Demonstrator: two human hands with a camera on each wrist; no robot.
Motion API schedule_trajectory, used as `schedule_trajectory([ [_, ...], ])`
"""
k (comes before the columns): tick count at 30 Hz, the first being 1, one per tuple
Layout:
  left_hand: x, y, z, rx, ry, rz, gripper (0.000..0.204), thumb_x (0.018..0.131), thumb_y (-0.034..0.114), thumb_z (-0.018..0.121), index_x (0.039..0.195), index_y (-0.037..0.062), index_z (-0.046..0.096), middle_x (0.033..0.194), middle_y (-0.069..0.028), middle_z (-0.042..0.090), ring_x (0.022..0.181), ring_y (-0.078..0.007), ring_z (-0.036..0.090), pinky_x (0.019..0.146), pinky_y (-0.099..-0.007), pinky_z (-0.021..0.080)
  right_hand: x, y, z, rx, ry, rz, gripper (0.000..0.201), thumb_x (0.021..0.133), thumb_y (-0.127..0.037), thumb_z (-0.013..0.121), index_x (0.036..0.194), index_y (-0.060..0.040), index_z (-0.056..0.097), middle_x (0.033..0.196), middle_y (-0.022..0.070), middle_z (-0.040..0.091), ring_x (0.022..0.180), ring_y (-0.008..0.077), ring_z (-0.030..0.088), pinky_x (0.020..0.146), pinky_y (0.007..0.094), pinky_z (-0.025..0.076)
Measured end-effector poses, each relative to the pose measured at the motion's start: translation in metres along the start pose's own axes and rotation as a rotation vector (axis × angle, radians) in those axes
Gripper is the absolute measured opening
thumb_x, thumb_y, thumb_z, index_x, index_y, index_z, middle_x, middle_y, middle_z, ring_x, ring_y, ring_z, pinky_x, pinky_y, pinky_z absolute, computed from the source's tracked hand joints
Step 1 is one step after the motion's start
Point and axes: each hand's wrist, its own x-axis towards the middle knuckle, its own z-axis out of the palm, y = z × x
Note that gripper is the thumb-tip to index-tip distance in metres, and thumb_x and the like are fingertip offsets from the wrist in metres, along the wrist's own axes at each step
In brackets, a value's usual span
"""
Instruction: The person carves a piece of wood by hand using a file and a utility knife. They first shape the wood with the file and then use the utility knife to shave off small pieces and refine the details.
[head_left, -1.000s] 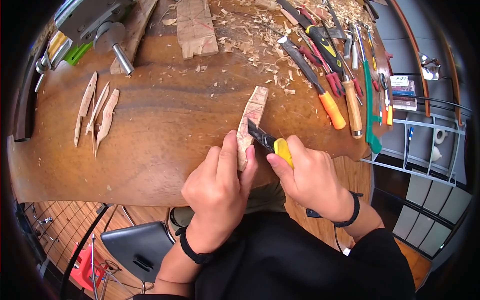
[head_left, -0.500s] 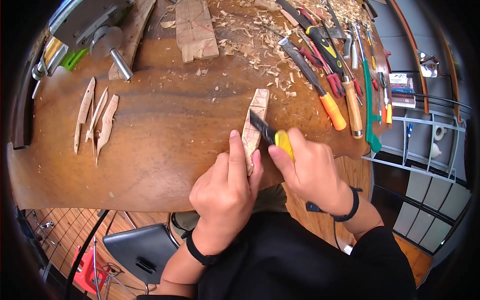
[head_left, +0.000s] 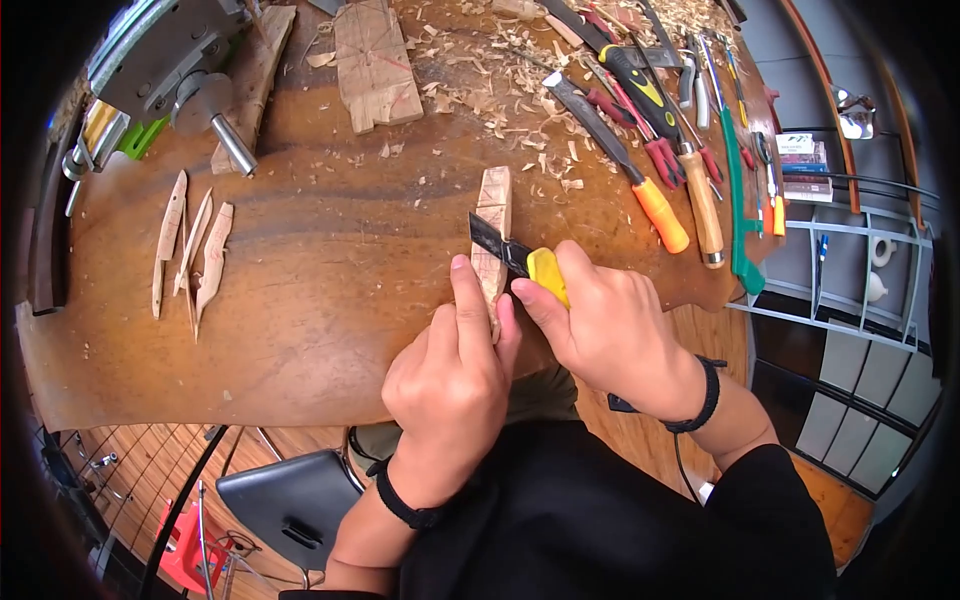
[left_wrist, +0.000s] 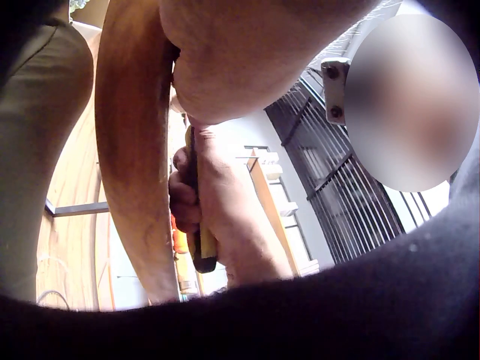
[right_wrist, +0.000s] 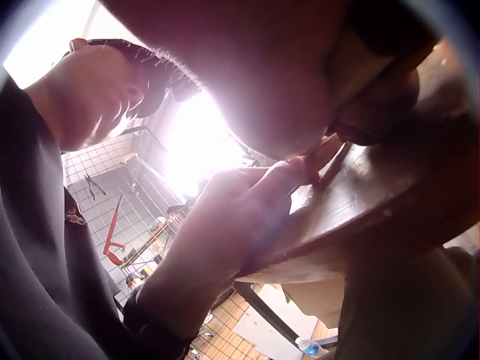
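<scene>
Left hand (head_left: 447,375) pinches wood (head_left: 488,271); right hand (head_left: 618,325) grips knife (head_left: 546,275), blade (head_left: 491,237) just beyond left fingertips (head_left: 460,264). Best shave shallow, away from them.

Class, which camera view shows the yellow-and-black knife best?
The head view: the knife shows its dark blade across the wooden piece, its yellow handle in the right hand. The left wrist view shows only part of the handle; in the right wrist view, shadow makes it unclear.
</scene>
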Motion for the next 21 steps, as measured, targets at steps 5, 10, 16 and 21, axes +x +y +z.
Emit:
schedule_trajectory([
  [5, -0.002, 0.001, 0.005, 0.023, 0.058, 0.005, 0.044, 0.090, 0.021, 0.077, 0.125, -0.0055, 0.069, 0.064, -0.0025, 0.054, 0.047, -0.0151, 0.056, 0.046, -0.0298, 0.046, -0.001, 0.003, 0.003, -0.015, 0.028, -0.019, 0.045, 0.101, -0.044, 0.062, 0.087, -0.0031, 0.052, 0.057, 0.0201, 0.061, 0.054, 0.0437, 0.065, 0.047, 0.0513, 0.051],
  [10, -0.001, 0.004, 0.005, 0.102, 0.038, -0.003, 0.047, 0.090, 0.022, 0.076, 0.129, -0.0039, 0.068, 0.063, -0.0017, 0.052, 0.046, -0.0146, 0.055, 0.046, -0.0300, 0.047, -0.010, 0.006, -0.001, -0.031, 0.005, -0.008, 0.046, 0.102, -0.045, 0.061, 0.086, -0.0031, 0.052, 0.056, 0.0200, 0.061, 0.054, 0.0432, 0.065, 0.047, 0.0508, 0.052],
  [16, 0.000, 0.003, 0.004, 0.092, 0.006, 0.032, 0.047, 0.090, 0.020, 0.075, 0.129, -0.0045, 0.068, 0.063, -0.0010, 0.051, 0.045, -0.0140, 0.054, 0.044, -0.0293, 0.046, -0.018, 0.013, -0.002, -0.061, 0.015, 0.000, 0.046, 0.102, -0.045, 0.061, 0.085, -0.0033, 0.052, 0.055, 0.0202, 0.061, 0.054, 0.0419, 0.066, 0.047, 0.0497, 0.053],
  [21, -0.004, 0.003, 0.003, 0.087, -0.017, 0.084, 0.047, 0.089, 0.019, 0.074, 0.129, -0.0053, 0.067, 0.063, -0.0012, 0.053, 0.046, -0.0143, 0.055, 0.045, -0.0294, 0.047, 0.027, 0.022, -0.003, -0.162, 0.140, 0.079, 0.045, 0.102, -0.044, 0.062, 0.085, -0.0024, 0.055, 0.054, 0.0197, 0.061, 0.052, 0.0393, 0.067, 0.045, 0.0478, 0.052],
])
